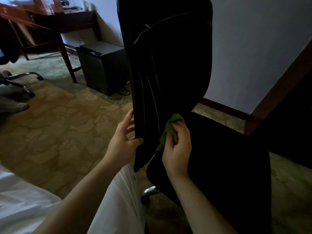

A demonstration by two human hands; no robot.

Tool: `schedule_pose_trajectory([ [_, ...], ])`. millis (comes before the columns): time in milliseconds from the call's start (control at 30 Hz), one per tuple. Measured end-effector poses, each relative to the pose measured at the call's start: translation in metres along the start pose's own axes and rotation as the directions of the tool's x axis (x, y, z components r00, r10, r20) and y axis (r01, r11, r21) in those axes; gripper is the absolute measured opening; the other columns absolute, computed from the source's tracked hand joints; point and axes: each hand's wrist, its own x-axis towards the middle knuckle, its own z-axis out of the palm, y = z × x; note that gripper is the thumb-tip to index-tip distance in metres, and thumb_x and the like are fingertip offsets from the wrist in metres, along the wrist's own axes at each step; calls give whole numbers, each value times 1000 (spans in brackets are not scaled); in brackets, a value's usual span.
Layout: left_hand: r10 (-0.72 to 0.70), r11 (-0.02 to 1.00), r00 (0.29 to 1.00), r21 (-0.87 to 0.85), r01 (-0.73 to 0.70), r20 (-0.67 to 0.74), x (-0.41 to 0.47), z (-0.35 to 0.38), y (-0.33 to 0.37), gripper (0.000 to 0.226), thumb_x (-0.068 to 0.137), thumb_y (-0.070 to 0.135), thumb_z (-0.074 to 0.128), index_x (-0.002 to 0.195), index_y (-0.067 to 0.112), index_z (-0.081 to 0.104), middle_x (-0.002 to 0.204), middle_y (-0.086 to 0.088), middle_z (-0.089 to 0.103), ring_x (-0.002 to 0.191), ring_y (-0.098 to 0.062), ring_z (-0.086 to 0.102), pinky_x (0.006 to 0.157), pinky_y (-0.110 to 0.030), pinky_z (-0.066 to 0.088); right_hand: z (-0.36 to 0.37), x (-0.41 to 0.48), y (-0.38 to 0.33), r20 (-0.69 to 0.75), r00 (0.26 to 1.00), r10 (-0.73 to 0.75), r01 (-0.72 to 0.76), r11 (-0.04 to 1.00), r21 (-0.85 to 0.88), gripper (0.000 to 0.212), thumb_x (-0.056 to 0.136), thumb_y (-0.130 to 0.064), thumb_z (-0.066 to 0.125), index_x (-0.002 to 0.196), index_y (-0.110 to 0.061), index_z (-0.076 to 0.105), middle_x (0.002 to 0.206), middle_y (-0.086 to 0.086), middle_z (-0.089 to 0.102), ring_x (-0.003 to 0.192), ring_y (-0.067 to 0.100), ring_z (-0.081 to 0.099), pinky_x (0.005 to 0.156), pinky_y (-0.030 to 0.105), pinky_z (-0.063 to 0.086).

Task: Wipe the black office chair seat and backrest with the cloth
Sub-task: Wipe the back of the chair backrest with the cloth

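The tall black padded office chair backrest (168, 65) fills the centre of the frame, the black seat (219, 157) at lower right. The left hand (123, 141) grips the backrest's lower left edge. The right hand (178, 149) clutches a crumpled green cloth (170, 129), pressing it where backrest meets seat.

Wooden desk (42, 19), white mug (86, 5) on it, black mini fridge (99, 68) beside, patterned carpet (59, 119)

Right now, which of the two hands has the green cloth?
The right hand grips the green cloth; the left hand holds only the edge of the black backrest.
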Motion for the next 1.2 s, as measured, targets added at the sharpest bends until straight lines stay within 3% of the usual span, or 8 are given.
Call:
schedule_pose_trajectory([
  [167, 5, 1000, 1000, -14, -5, 4, -2, 1, 0, 97, 86, -9, 67, 147, 59, 33, 137, 10, 52, 128, -5, 53, 83, -23, 58, -7, -16, 14, 61, 985, -159, 167, 975, -145, 22, 95, -12, 59, 115, -6, 67, 130, 13, 58, 124, 17, 53, 108, 5, 31],
  [300, 9, 999, 1000, -54, -7, 20, -5, 3, 3, 101, 83, -15, 66, 146, 57, 34, 139, 6, 48, 129, -8, 51, 93, -33, 58, -3, -26, 34, 106, 991, -78, 101, 965, -241, 16, 92, -9, 63, 107, -7, 68, 128, 14, 60, 119, 18, 53, 107, 3, 28],
  [433, 26, 999, 999, -39, -25, 31, -7, 0, 5, 100, 84, -15, 66, 138, 63, 36, 136, 8, 50, 126, -5, 53, 91, -29, 58, -2, -40, 65, 105, 976, 193, -165, 960, -228, 21, 93, -5, 65, 114, -10, 65, 122, 7, 61, 113, 27, 62, 99, 41, 53],
  [500, 32, 999, 999, -36, -30, 38, -7, -3, 5, 99, 85, -16, 64, 135, 65, 37, 135, 10, 52, 124, -2, 54, 86, -23, 57, -5, -39, 68, 43, 962, 269, -258, 951, -172, 23, 95, -6, 63, 117, -10, 64, 116, 8, 63, 109, 28, 64, 94, 45, 54],
  [733, 62, 998, 997, 32, -61, -35, -8, -1, 0, 88, 88, -7, 68, 137, 59, 38, 128, 14, 59, 118, 2, 58, 86, -26, 56, -7, -2, 7, 3, 994, 112, -112, 994, -13, 25, 95, -5, 64, 118, -11, 65, 123, 0, 60, 113, 5, 56, 99, 8, 42],
  [933, 76, 996, 992, -35, -80, -100, -13, 5, -9, 75, 88, -9, 66, 130, 52, 48, 120, 12, 61, 116, -4, 61, 92, -33, 57, -6, -19, 10, 30, 997, -68, 72, 989, -130, 23, 88, 1, 69, 111, -5, 67, 126, 12, 58, 119, -1, 45, 101, -1, 30],
  [1067, 97, 993, 987, -58, -105, -128, -16, 8, -18, 73, 88, -11, 66, 132, 45, 51, 120, 9, 60, 119, -10, 60, 91, -31, 57, -6, -26, 16, 69, 997, -46, 56, 988, -145, 22, 90, -4, 66, 112, -7, 66, 129, 12, 56, 119, 11, 51, 101, -1, 31],
  [1200, 118, 992, 986, -32, -123, -120, -16, 10, -19, 73, 88, -10, 66, 135, 43, 48, 122, 7, 59, 118, -7, 59, 90, -24, 56, -6, -26, 11, 32, 997, -73, 76, 988, -133, 19, 91, -7, 65, 110, -7, 67, 126, 9, 58, 119, -1, 45, 102, 0, 31],
])
